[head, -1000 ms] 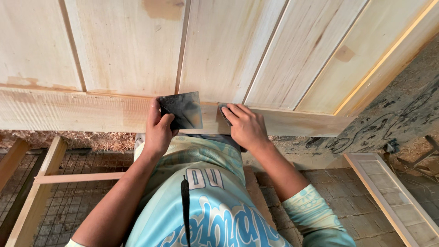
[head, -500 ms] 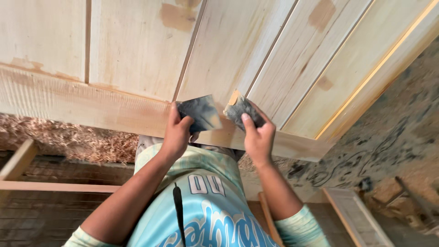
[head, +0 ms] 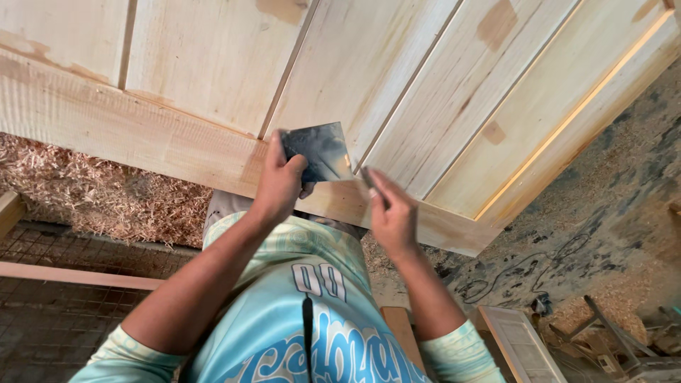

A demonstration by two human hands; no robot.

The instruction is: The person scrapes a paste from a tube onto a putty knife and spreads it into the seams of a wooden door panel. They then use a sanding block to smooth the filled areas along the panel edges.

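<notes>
Dark steel scraper blade — flat, smudged — pinched by left hand; right hand grips a smaller tool.

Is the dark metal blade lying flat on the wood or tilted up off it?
Tilted: the left hand holds the blade with its lower edge against the wooden door.

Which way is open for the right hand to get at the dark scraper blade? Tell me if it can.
Probably yes. The right hand sits just beside the scraper blade, which the left hand holds against the wooden door; nothing lies between them.
</notes>
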